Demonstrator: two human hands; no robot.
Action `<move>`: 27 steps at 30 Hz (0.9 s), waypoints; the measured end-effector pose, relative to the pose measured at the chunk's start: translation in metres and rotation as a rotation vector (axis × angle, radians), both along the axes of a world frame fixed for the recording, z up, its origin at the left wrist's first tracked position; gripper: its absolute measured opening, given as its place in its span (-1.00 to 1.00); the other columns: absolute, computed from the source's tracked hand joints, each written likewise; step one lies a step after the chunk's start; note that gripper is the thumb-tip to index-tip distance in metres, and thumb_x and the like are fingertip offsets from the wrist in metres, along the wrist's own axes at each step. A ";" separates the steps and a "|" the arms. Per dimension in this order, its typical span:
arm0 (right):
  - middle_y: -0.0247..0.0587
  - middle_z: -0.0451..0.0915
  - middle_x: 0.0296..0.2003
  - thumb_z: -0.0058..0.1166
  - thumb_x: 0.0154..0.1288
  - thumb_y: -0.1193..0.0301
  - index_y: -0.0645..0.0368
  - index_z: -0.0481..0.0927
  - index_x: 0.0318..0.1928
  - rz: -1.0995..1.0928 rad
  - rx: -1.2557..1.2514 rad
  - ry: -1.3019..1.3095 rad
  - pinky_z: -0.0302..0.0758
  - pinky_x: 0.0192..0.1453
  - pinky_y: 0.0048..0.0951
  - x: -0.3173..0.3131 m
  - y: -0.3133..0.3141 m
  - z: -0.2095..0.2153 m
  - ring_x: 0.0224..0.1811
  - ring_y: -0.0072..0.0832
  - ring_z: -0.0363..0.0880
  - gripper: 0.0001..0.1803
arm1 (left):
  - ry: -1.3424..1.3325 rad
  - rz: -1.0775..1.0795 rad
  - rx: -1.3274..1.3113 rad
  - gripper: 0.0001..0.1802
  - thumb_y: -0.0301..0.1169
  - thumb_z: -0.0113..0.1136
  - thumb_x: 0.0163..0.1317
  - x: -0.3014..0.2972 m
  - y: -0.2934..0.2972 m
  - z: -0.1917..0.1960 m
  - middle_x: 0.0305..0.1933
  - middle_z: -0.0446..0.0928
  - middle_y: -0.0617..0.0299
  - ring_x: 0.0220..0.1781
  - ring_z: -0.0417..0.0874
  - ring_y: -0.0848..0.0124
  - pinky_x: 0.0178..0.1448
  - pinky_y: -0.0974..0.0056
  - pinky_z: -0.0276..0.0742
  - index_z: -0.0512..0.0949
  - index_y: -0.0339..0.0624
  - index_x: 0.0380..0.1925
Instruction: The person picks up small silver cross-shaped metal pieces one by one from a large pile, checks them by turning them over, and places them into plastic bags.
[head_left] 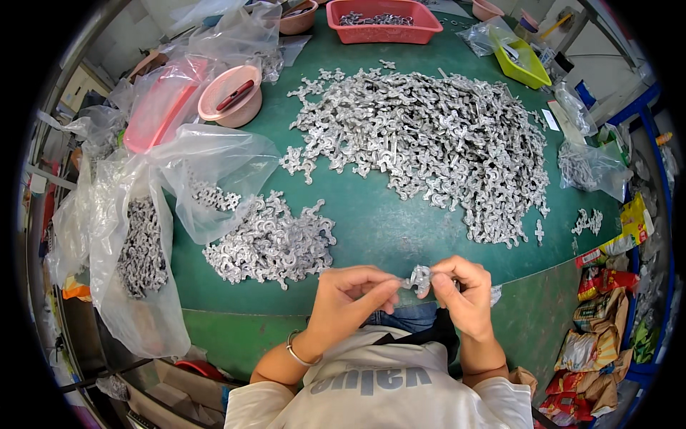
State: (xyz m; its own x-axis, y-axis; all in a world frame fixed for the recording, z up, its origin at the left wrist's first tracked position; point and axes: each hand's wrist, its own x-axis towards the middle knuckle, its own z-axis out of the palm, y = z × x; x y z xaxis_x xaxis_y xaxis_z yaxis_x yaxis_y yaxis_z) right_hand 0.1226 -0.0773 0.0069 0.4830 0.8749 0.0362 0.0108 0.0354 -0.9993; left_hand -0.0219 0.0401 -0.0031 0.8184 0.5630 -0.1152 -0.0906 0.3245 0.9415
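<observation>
Close to the table's near edge, a small curved silver metal casting (420, 277) is held up between my hands. My left hand (357, 293) pinches its left end between thumb and fingertips. The fingers of my right hand (463, 293) are closed on its right side. Whether it is one piece or two fitted together, I cannot tell. Left of my hands lies a smaller heap of curved metal castings (271, 239). A much larger heap of similar cross-shaped castings (429, 136) spreads over the far middle and right of the green table (364, 222).
At the left, a clear plastic bag (107, 314) holds more castings, with another bag (214, 164) beside it. Behind stand a pink bowl (243, 118) with a red-handled tool, a red tray (386, 34) and a yellow-green tray (522, 68). Coloured packets (593, 343) crowd the right side.
</observation>
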 end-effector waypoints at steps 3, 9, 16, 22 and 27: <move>-0.34 0.57 -0.58 -0.03 0.25 0.47 0.29 0.52 -0.38 -0.003 0.003 0.041 0.20 -0.57 -0.70 -0.001 0.000 -0.002 -0.63 -0.78 0.33 -0.87 | -0.017 -0.022 -0.090 -0.87 -0.54 0.13 0.14 0.000 -0.001 -0.002 -0.48 0.55 0.16 -0.51 0.54 0.54 -0.40 0.49 0.48 0.56 -0.43 -0.37; -0.43 0.46 -0.65 -0.05 0.27 0.43 0.29 0.51 -0.40 -0.050 -0.034 0.024 0.11 -0.62 -0.69 -0.002 -0.001 -0.004 -0.66 -0.81 0.22 -0.82 | 0.010 -0.116 -0.221 -0.84 -0.51 0.13 0.16 -0.001 -0.002 -0.002 -0.47 0.55 0.17 -0.48 0.54 0.54 -0.36 0.49 0.48 0.54 -0.43 -0.32; -0.49 0.36 -0.70 -0.07 0.29 0.41 0.30 0.52 -0.40 -0.061 -0.008 0.010 0.07 -0.63 -0.68 -0.001 -0.001 -0.008 -0.68 -0.81 0.18 -0.79 | 0.006 -0.159 -0.313 -0.80 -0.47 0.12 0.18 -0.001 -0.004 -0.005 -0.44 0.56 0.15 -0.45 0.55 0.53 -0.32 0.47 0.49 0.53 -0.43 -0.29; -0.46 0.38 -0.67 -0.07 0.29 0.41 0.30 0.53 -0.39 -0.048 0.001 0.049 0.10 -0.62 -0.68 -0.001 0.001 -0.008 -0.67 -0.79 0.20 -0.79 | 0.001 -0.151 -0.288 -0.79 -0.47 0.11 0.18 -0.002 -0.004 -0.004 -0.43 0.57 0.13 -0.45 0.56 0.51 -0.32 0.46 0.50 0.53 -0.43 -0.27; -0.45 0.38 -0.67 -0.08 0.29 0.41 0.30 0.53 -0.38 -0.044 0.004 0.047 0.11 -0.62 -0.68 -0.002 0.002 -0.008 -0.67 -0.79 0.21 -0.79 | -0.006 -0.137 -0.272 -0.80 -0.48 0.10 0.19 -0.004 -0.005 -0.003 -0.42 0.57 0.13 -0.45 0.56 0.50 -0.30 0.44 0.51 0.52 -0.43 -0.26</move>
